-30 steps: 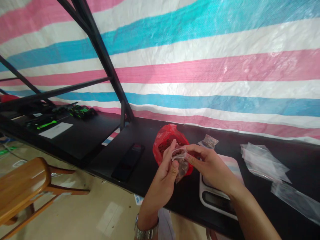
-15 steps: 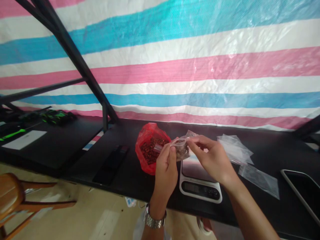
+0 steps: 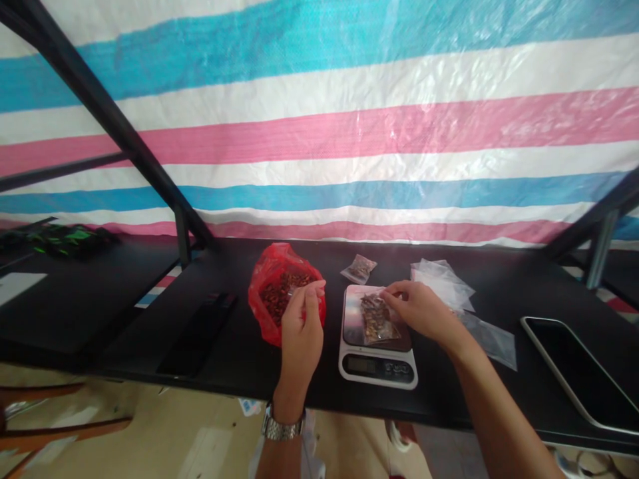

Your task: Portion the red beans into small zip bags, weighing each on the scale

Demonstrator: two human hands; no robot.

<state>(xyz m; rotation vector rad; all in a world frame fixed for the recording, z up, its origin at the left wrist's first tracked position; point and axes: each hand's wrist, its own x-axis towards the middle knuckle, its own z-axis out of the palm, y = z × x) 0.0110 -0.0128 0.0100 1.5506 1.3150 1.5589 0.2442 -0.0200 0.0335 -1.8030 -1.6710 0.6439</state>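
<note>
My right hand [image 3: 417, 307] pinches the upper right corner of a small clear zip bag [image 3: 380, 320] filled with brown, seed-like pieces. The bag lies on the plate of a white kitchen scale [image 3: 403, 376]. Over the right side of an open red plastic bag [image 3: 260, 316], my left hand [image 3: 303, 319] hovers with thumb and fingers drawn together; nothing shows between them. Reddish-brown pieces [image 3: 274, 298] fill the red bag, and a clear plastic item [image 3: 292, 291] in it is partly hidden by that hand. Another filled zip bag [image 3: 362, 268] rests behind the scale.
Flat clear bags [image 3: 442, 283] are heaped right of the scale, with one more bag [image 3: 492, 340] in front of them. A white-edged phone [image 3: 582, 372] lies at the right. A dark flat object [image 3: 200, 332] sits left of the red bag, on the black table [image 3: 234, 366].
The filled zip bag went from both hands down onto the scale. My left hand let go of it and moved left to the red bag. The other filled bag behind the scale came into view.
</note>
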